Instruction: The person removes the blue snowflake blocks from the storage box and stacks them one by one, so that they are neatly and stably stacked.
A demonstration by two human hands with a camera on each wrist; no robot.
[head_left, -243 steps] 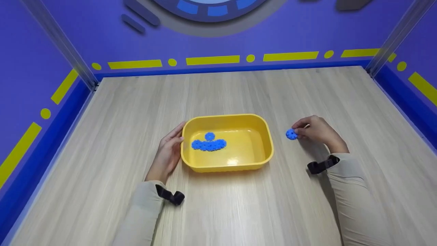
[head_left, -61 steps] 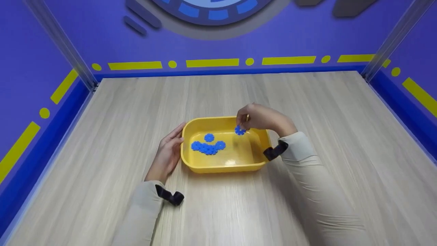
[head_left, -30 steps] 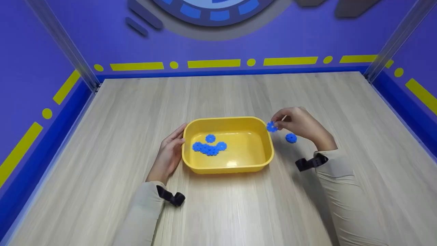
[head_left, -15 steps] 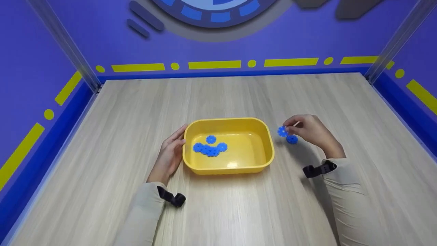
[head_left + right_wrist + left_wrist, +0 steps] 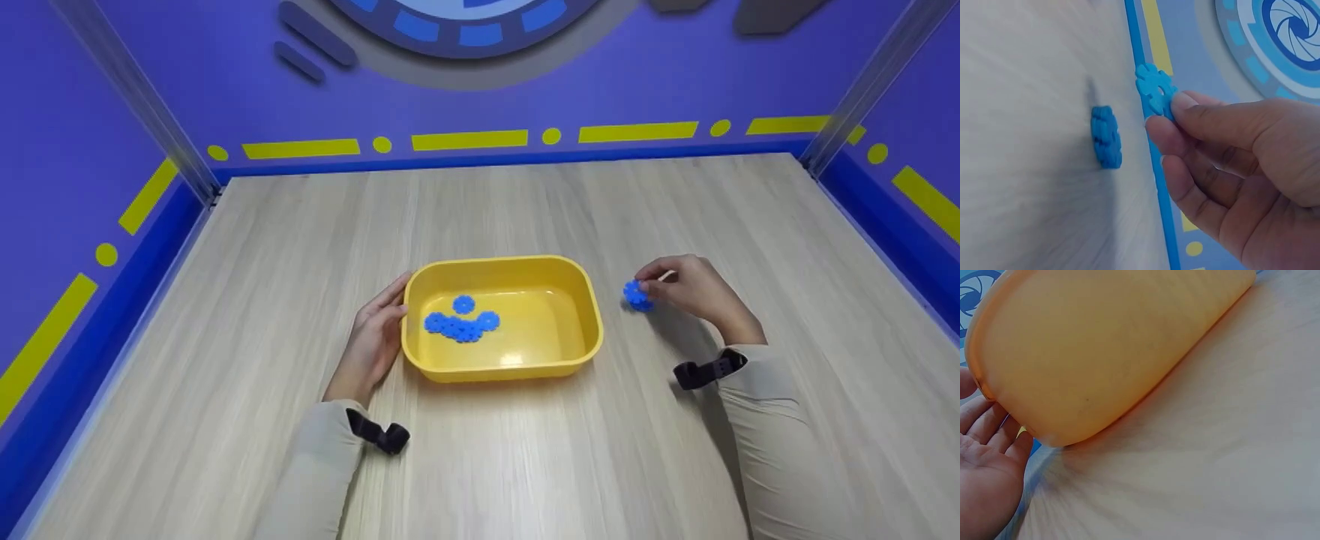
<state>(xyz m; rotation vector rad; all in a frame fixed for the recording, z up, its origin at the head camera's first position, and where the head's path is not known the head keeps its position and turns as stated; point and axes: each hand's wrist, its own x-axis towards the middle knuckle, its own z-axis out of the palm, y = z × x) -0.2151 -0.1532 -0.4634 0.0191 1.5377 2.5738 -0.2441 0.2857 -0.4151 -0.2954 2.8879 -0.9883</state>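
Observation:
In the head view my right hand point(image 5: 694, 292) pinches a blue snowflake disc point(image 5: 1151, 84), notched round its edge and holed in the centre. The right wrist view shows thumb and fingertips on its edge, the disc tilted up. Just below it on the table sits a small stack of blue snowflake discs point(image 5: 1106, 138), apart from the held one. My left hand point(image 5: 369, 337) rests against the left end of the yellow bin point(image 5: 544, 326), thumb at the rim and fingers fairly straight along the outer wall. Several more blue snowflake discs point(image 5: 459, 328) lie in the bin's left half.
The wooden table point(image 5: 510, 457) runs back to a blue-purple panel point(image 5: 480, 105) with yellow marks. Side panels stand left and right. A black wrist camera point(image 5: 709, 370) is strapped on each wrist, over beige sleeves.
Earlier my right hand was over the bin with a disc. It has carried that disc out over the right rim and down to just above the stack. The left hand stays at the bin.

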